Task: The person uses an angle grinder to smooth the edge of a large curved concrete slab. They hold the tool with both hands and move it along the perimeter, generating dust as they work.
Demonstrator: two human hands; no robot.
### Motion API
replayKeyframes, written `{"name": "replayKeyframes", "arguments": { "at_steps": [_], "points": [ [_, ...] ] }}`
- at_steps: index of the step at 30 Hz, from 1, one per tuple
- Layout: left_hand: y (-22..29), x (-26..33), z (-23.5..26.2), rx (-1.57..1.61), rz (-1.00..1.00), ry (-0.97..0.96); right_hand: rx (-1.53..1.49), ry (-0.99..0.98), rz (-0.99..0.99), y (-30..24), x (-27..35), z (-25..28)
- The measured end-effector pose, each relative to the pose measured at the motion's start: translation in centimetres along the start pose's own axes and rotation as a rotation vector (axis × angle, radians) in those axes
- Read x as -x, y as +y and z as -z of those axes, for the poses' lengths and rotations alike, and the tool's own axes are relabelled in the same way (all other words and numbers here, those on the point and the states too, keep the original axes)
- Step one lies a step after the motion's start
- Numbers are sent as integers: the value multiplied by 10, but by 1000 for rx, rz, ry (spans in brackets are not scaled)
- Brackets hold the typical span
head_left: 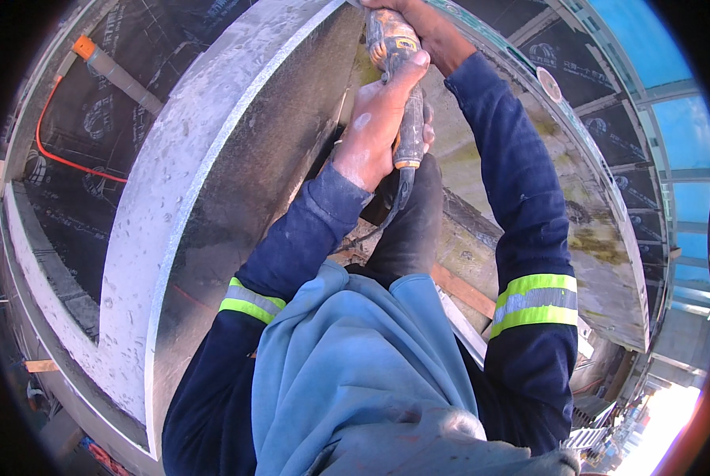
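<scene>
A dusty, corded angle grinder (394,44) with worn orange and dark parts points away from me at the top of the view. My left hand (377,127) is wrapped round its narrow rear body, the thumb lying along the top. At the front end my right hand (428,32) grips the grinder, partly cut off by the picture's upper edge. The tool's head and any disc are hidden there, close to the far end of a pale concrete wall (188,135). From the grinder's back a dark cord (401,194) hangs down beside my leg.
The curved-looking concrete wall has a dark inner face on my left. To the right stands a stained panel (608,238). Beyond the wall lie dark printed sheets, an orange-capped pipe (117,71) and an orange cable (49,151). Timber (462,289) lies low by my legs.
</scene>
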State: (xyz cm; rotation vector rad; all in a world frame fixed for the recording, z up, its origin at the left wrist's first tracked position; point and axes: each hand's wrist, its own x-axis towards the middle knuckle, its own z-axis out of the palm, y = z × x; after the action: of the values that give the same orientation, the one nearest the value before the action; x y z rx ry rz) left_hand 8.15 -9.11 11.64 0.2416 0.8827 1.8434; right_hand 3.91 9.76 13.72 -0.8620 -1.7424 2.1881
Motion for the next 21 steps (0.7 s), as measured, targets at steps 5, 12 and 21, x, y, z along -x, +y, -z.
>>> {"name": "replayKeyframes", "arguments": {
  "at_steps": [5, 12, 21],
  "points": [
    [-2, -1, 2, 1, -17, -30, -6, -101, 3, 5, -13, 11],
    [-3, 13, 0, -4, 17, -14, -40, -120, 28, 10, -1, 9],
    [0, 3, 1, 1, 6, -16, -10, -74, -13, 4, -7, 7]
  ]
}}
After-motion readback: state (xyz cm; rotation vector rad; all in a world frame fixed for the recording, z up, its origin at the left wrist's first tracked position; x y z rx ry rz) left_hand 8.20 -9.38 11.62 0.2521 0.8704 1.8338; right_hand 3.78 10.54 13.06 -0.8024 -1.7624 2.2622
